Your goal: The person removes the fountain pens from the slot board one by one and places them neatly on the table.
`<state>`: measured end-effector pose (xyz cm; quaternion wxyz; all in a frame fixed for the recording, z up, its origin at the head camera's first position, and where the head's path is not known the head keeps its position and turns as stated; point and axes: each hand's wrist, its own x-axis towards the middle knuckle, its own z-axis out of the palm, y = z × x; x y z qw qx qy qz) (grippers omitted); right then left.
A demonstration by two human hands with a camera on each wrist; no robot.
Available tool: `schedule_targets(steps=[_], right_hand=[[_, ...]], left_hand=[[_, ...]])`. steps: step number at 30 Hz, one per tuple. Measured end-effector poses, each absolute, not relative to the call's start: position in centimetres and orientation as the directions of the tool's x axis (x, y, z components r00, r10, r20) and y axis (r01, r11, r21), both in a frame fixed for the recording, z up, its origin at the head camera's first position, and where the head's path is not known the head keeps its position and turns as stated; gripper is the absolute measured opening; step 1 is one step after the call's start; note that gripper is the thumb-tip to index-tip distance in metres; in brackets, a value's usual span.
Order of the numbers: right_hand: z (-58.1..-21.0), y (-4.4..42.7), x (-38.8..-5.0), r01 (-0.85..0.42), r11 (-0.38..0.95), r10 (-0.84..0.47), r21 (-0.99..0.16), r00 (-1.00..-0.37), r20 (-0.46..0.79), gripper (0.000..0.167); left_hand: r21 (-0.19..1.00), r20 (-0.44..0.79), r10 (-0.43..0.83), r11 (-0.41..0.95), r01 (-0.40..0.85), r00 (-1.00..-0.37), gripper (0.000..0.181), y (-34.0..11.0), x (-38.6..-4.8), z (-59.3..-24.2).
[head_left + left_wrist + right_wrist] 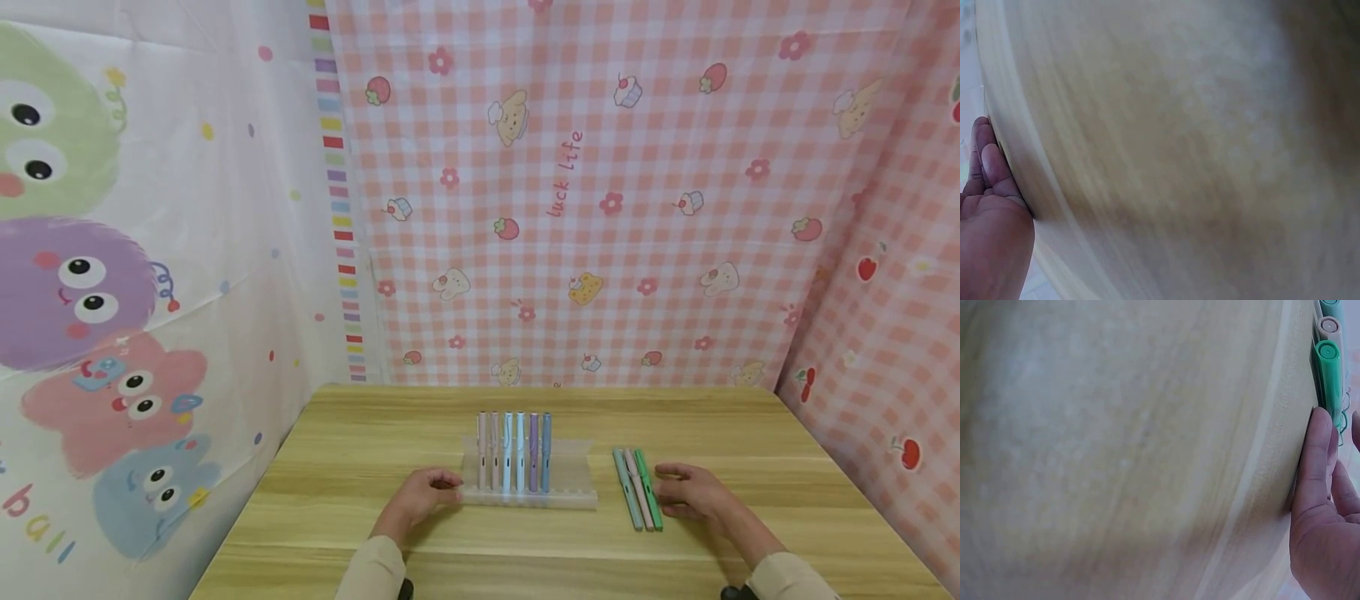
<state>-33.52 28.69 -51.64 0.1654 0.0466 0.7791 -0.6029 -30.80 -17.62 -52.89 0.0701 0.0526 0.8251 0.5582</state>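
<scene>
A clear plastic pen stand (555, 499) sits mid-table in the head view, with several capped pens (521, 450) upright in its left and middle part, in beige, pale blue, purple and darker blue. At the stand's left end is my left hand (423, 497), fingers relaxed; whether they touch the stand cannot be told. To the right of the stand, three capped pens lie side by side: a grey-green pen (628, 492), a pinkish-beige pen (640, 492) and a green pen (649, 492). My right hand (693, 493) rests on the table close beside the green pen, fingers extended and holding nothing.
The wood-grain table (525, 558) reaches back to a pink checked cloth (600, 250). A white cartoon-print cloth (247, 208) hangs at the left. Another checked cloth with cherries (885, 333) hangs at the right.
</scene>
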Motion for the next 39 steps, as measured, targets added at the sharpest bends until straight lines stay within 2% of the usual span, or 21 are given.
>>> schedule_targets(steps=[22, 32, 39], right_hand=[[-50.5, 27.3, -32.8, 0.258, 0.241, -0.086, -0.936, -0.954, -0.286, 0.059], [-48.9, 25.9, -32.4, 0.162, 0.246, -0.073, -0.956, -0.98, -0.185, 0.056], [-48.1, 22.5, -32.5, 0.117, 0.22, -0.067, -0.969, -0.989, -0.134, 0.052]], left_hand=[[0.928, -0.051, 0.196, 0.372, 0.027, -0.979, 0.021, -17.7, -30.9, -53.1], [0.925, -0.059, 0.186, 0.381, 0.016, -0.981, 0.022, -17.2, -30.7, -52.5], [0.93, -0.036, 0.195, 0.366, 0.038, -0.98, 0.023, -17.7, -30.7, -52.8]])
